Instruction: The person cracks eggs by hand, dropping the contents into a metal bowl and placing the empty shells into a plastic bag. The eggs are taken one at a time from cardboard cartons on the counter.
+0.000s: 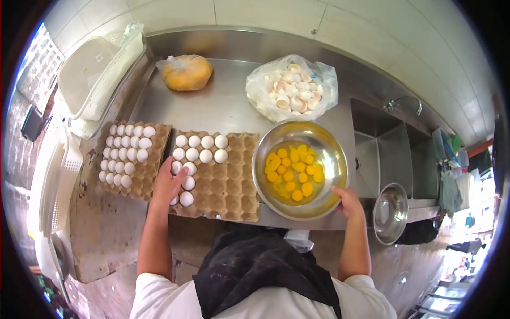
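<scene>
My left hand (169, 182) reaches over the left part of the middle egg carton (228, 186), its fingers curled around a white egg. White eggs fill the carton's upper left and left side; its right cups hold none. On the right, my right hand (348, 202) grips the lower right rim of a large steel bowl (336, 159). Several yolks (295, 170) in egg white lie in the bowl. A second carton (141, 183) with rows of white eggs sits to the left. Behind the bowl stands a plastic bag (257, 87) of broken eggshells (297, 93).
A bag of yellow-orange contents (187, 73) lies at the back left. White plastic crates (87, 80) stand at the far left. A steel sink (380, 154) with a faucet (406, 103) is at the right, and a smaller steel bowl (390, 213) sits near its front edge.
</scene>
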